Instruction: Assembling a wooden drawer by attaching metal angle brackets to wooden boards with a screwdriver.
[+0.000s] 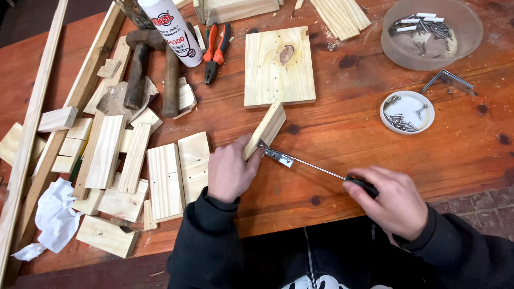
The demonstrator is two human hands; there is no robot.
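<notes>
My left hand (229, 170) presses a small pine block (266, 129) down on the red-brown workbench (348, 128), thumb against its near end. A small metal hinge (280, 156) lies at that end of the block. My right hand (390, 200) grips the dark handle of a thin screwdriver (321, 169), whose shaft reaches left to the hinge. A flat pine board (279, 67) with a knot lies just beyond the block.
Many pine offcuts (134, 160) and long strips cover the left side. A hammer (136, 64), orange-handled pliers (216, 51) and a white glue bottle (174, 29) lie at the back. A white lid of screws (407, 112), a clear bowl of nails (431, 32) and a metal bracket (448, 80) sit right.
</notes>
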